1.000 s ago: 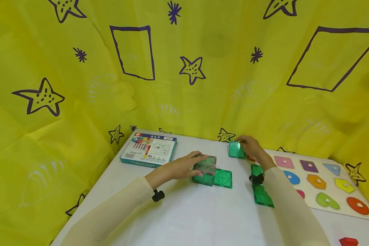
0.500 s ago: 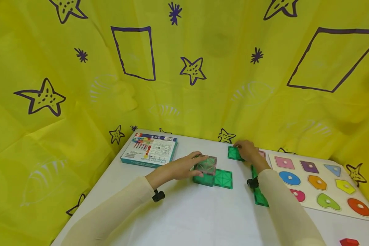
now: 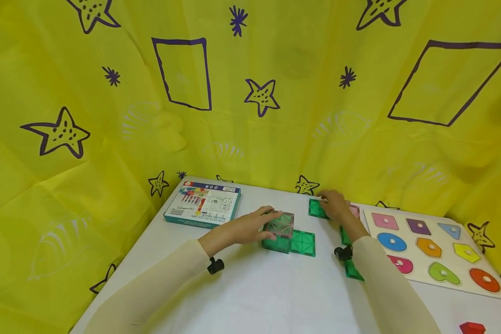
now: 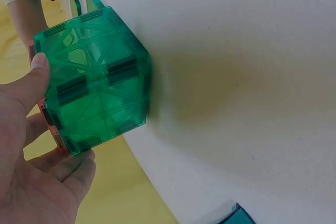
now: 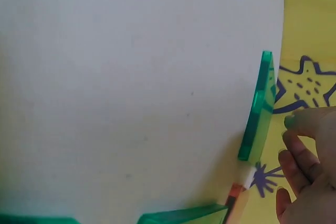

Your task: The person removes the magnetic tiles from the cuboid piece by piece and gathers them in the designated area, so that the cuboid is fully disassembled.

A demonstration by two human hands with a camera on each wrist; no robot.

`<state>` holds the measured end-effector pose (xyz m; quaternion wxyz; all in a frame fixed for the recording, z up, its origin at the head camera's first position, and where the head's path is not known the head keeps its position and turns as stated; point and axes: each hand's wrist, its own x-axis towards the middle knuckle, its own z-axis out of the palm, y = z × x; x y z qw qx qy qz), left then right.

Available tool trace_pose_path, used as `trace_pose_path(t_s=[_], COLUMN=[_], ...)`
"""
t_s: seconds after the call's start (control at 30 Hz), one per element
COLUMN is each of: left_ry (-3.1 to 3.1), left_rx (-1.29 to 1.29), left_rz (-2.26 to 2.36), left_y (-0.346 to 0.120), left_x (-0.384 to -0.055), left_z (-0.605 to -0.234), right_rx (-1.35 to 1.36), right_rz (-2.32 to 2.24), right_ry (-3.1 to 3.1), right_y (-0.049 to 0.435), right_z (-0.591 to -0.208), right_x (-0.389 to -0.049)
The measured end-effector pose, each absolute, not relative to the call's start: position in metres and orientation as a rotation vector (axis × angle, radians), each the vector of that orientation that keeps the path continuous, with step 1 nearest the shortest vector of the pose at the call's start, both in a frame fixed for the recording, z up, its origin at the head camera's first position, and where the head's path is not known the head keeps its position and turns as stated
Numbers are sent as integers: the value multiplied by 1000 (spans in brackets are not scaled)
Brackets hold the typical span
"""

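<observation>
My left hand [image 3: 250, 226] holds a cube of see-through magnetic tiles [image 4: 100, 77], thumb on one edge and fingers on the opposite one. Its walls are green and its top is pinkish. A flat green magnetic tile [image 3: 303, 243] lies right beside the cube's base. At the back of the table, my right hand [image 3: 336, 204] hovers at another green tile [image 3: 317, 208], which lies flat; in the right wrist view its loosely bent fingers [image 5: 299, 163] are beside that tile with nothing between them.
Partly hidden by the right arm are more green tiles [image 3: 353, 270] and a pink tile [image 3: 355, 211]. A wooden shape puzzle board [image 3: 405, 250] lies to the right, a teal-edged box [image 3: 204, 204] at back left. A red block [image 3: 472, 328] sits near right. Yellow curtain [image 3: 292, 139] borders the back.
The right hand has lowered the green tile from a raised, tilted position to flat on the table and let go of it. The left hand and the cube have stayed in place.
</observation>
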<state>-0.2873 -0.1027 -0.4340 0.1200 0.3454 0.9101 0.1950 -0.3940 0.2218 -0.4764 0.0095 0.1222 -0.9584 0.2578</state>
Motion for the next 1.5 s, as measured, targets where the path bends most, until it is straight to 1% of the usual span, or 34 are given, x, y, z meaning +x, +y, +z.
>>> trace_pose_path(t_s=[0.3,0.43,0.53,0.73,0.93,1.1,1.5], left_ry=[2659,2658,2653,2660,2668,2666,2653], left_rx=[997,986,989,1003,999,1008,995], left_rz=[576,576,583,581,577,577,581], left_y=[-101,-100,-101,-102,-103,-103,-102], left_x=[-287,-286,-285,-284,-285,-286,-284], left_z=[-432,-431,-430,-431,-433,-434,-433], right_rx=[739,899,957,909,909,873,743], right_rz=[957,968,977,1025,871,851,845], right_ry=[-2865,-2910,-2972,-3085,-3103,-3100,-3163], right_y=[209,207,207,207,200,196,196], right_z=[-464,-460,-463,-471,-479,-483,-483], right_x=[-372,-355,-340,-314,-295,-281,-274])
